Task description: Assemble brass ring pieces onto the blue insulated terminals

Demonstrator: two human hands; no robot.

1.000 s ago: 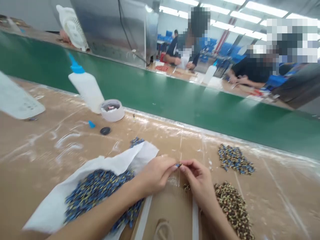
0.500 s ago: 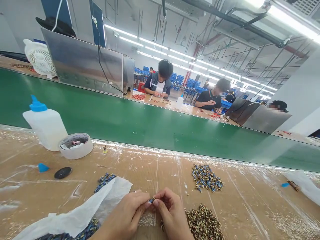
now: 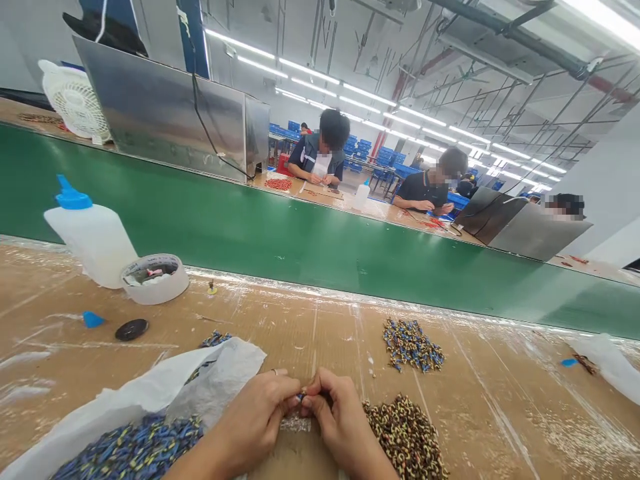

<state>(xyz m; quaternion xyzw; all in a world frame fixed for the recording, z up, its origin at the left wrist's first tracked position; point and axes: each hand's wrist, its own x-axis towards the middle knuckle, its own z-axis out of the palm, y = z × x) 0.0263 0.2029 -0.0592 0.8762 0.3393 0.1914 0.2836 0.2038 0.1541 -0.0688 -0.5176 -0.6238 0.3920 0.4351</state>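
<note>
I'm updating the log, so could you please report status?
Left hand, right hand: both pinching. Small blue piece between them, partly hidden. No visible obstruction.

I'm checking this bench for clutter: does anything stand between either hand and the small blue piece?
Nothing visible does: the left hand and the right hand both pinch the small blue piece directly. The brown-and-yellow pile lies beside the right hand and the white sheet beside the left, neither in between.
</note>
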